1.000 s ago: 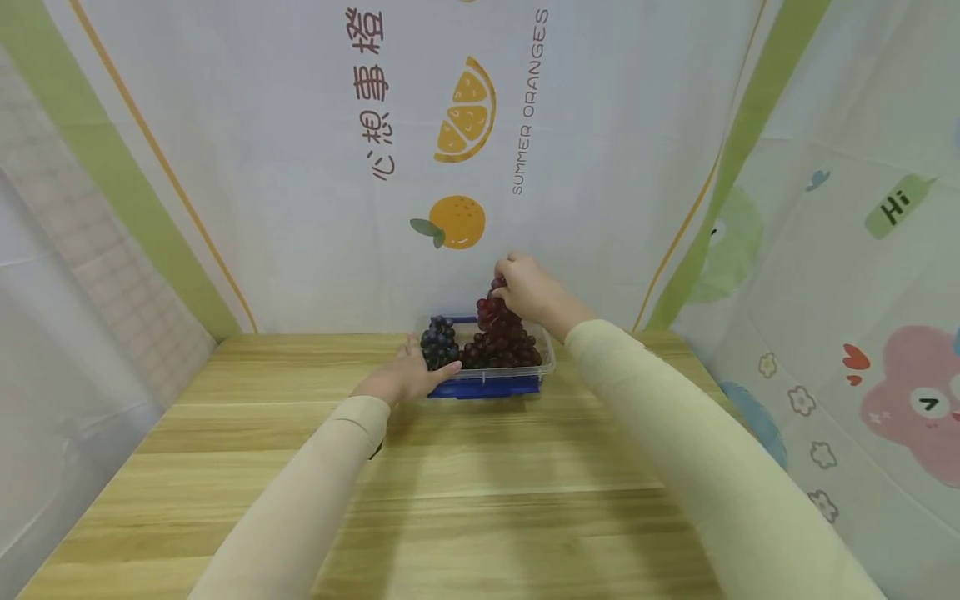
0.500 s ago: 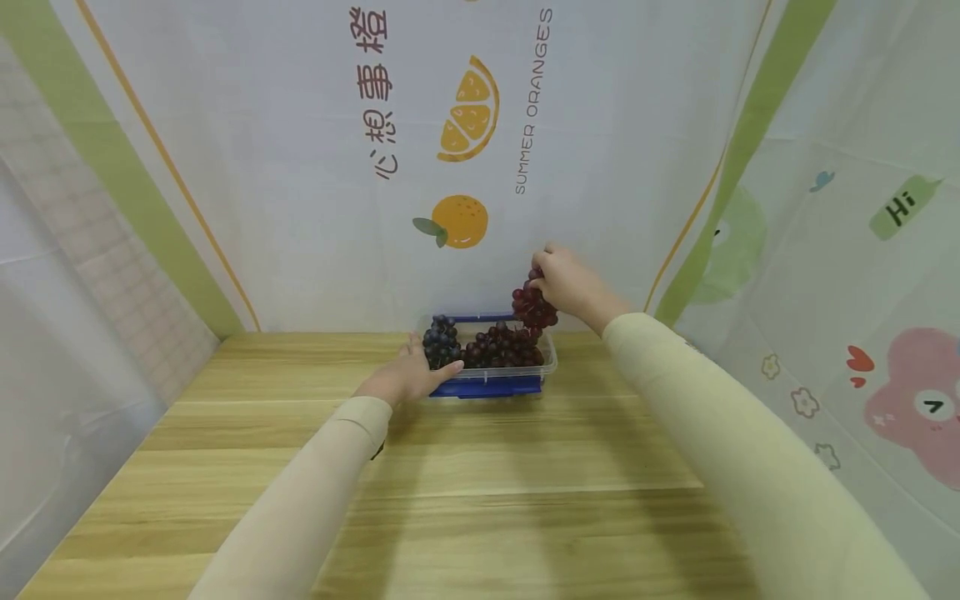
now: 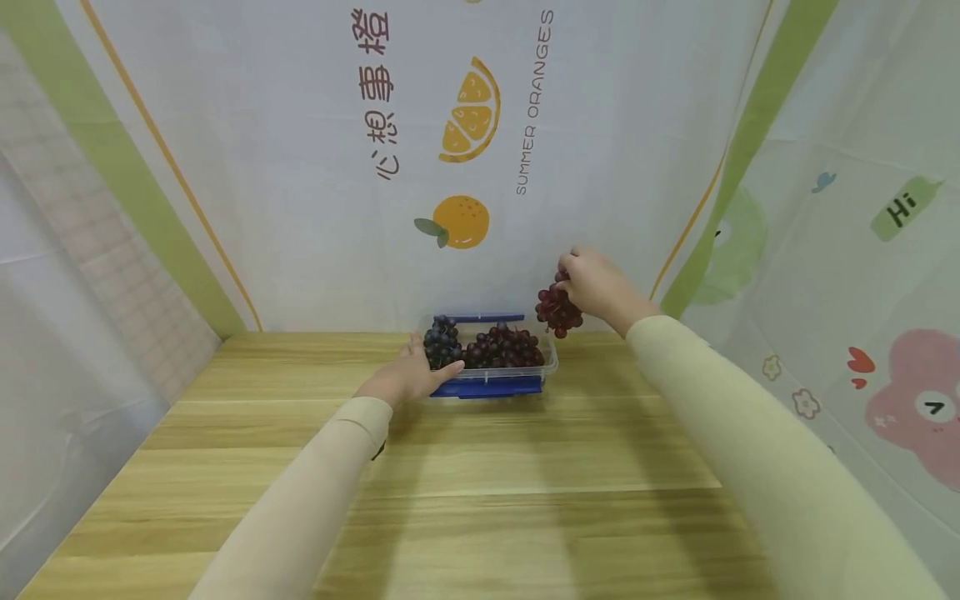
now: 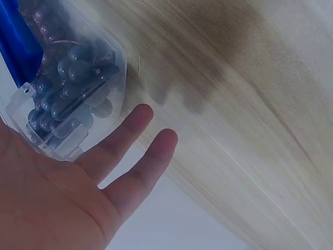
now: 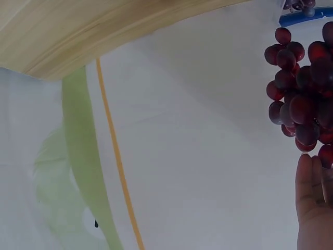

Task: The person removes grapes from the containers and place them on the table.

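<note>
My right hand (image 3: 600,283) pinches the top of a bunch of red grapes (image 3: 558,312), which hangs in the air just beyond the right end of a clear plastic container (image 3: 517,372). In the right wrist view the same bunch of grapes (image 5: 302,104) dangles from the fingertips. Inside the container sit dark blue grapes (image 3: 442,342) at the left and dark red grapes (image 3: 502,347) at the middle and right. My left hand (image 3: 408,377) rests against the container's left end, thumb along the front; two straight fingers (image 4: 156,151) point past it in the left wrist view.
Blue flaps (image 3: 495,387) fold out along the container's front and back sides. The container stands near the back edge of a wooden table (image 3: 480,483). A white printed cloth (image 3: 600,125) hangs right behind it, with more cloth at both sides.
My right hand has carried the bunch of red grapes from above the container out to the right. The left hand and the container stay put.
</note>
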A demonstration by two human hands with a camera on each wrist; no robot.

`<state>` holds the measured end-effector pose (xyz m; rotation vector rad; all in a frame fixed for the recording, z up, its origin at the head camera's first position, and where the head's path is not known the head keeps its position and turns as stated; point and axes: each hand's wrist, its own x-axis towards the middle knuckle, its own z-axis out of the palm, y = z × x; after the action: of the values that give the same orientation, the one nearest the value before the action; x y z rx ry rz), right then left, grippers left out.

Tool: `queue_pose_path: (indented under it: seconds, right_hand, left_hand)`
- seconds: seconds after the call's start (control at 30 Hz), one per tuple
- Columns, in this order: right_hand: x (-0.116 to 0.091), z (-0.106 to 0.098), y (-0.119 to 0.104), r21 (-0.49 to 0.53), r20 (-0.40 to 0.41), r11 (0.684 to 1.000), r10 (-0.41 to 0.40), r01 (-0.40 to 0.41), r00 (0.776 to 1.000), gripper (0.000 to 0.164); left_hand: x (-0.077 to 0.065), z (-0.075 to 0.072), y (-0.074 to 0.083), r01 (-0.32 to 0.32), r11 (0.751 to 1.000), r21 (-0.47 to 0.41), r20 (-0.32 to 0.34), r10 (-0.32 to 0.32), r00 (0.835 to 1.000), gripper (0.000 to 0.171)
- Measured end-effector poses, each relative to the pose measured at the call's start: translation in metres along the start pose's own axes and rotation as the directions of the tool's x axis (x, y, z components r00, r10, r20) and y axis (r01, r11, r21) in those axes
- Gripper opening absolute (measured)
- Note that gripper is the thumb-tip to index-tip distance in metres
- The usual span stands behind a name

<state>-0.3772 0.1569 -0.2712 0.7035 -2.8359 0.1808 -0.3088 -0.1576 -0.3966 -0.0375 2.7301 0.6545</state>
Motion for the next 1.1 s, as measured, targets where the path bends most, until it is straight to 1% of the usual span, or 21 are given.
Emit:
queue_pose_path:
  seconds: [0.33,0.53,0.73,0.93,1.1]
  right_hand:
    - [-0.004,-0.004,0.009,-0.039,0.004,0.999,0.008,-0.007,1.000,0.027]
    - [-0.007,-0.002,0.017,-0.060,0.009,0.998,0.010,-0.009,1.000,0.027]
    - [-0.011,0.004,0.023,-0.070,0.011,0.998,0.004,-0.003,1.000,0.024]
    - [-0.015,0.011,0.029,-0.058,0.011,0.998,0.013,-0.012,1.000,0.025]
    - [-0.018,0.018,0.034,-0.068,0.019,0.998,0.015,-0.014,1.000,0.025]
  left_hand:
    - [-0.001,0.000,0.001,0.001,1.000,0.006,-0.007,-0.001,1.000,0.121]
    - [-0.001,0.001,0.000,0.000,1.000,-0.002,-0.009,0.000,1.000,0.122]
    - [0.000,0.000,-0.001,-0.002,1.000,-0.005,-0.006,0.002,1.000,0.124]
    - [0.000,0.000,-0.001,-0.001,1.000,-0.001,-0.002,0.001,1.000,0.126]
    - [0.001,-0.001,-0.001,0.000,1.000,0.005,-0.006,0.001,1.000,0.129]
